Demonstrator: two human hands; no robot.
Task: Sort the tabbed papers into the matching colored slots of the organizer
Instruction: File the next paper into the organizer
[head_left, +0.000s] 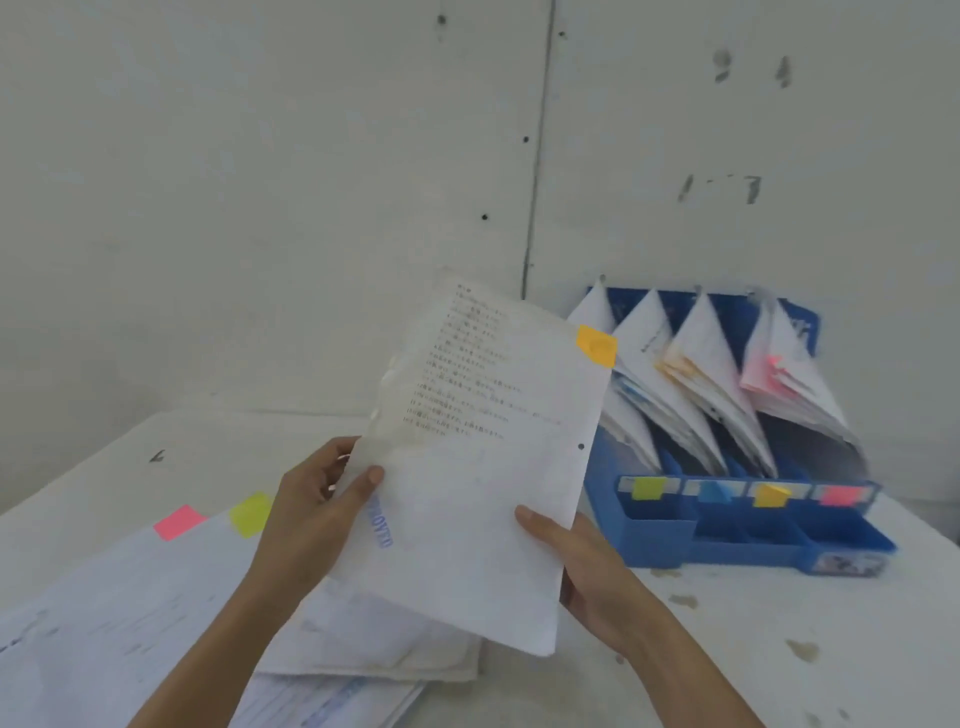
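Paper (483, 467), orange tab (596, 345) at top right corner: held tilted in the air above the bench (727, 649), between the pile (130, 623) and the organizer (665, 540), touching neither.

Left grip (317, 512): clamped on the paper's left edge, thumb on the front face.

Right grip (582, 566): clamped on the lower right edge, thumb in front, fingers hidden behind.

Organizer: four slots, marked from the left green, blue, orange, pink. Sheets already standing in each.

Step in hand, as judged: transfer to slot; not yet inserted.

Next move:
1. Carry right to the third slot, behind the orange marker (771, 493).
2. Align the lower edge with the slot opening.
3. Slide down beside the filed sheets (696, 374) with orange tabs.
4. Keep clear of the leaning blue-slot sheets to avoid misfiling.
5. Release both grips.

Pile: pink tab (179, 521) and yellow tab (251, 514) showing; leave for later.
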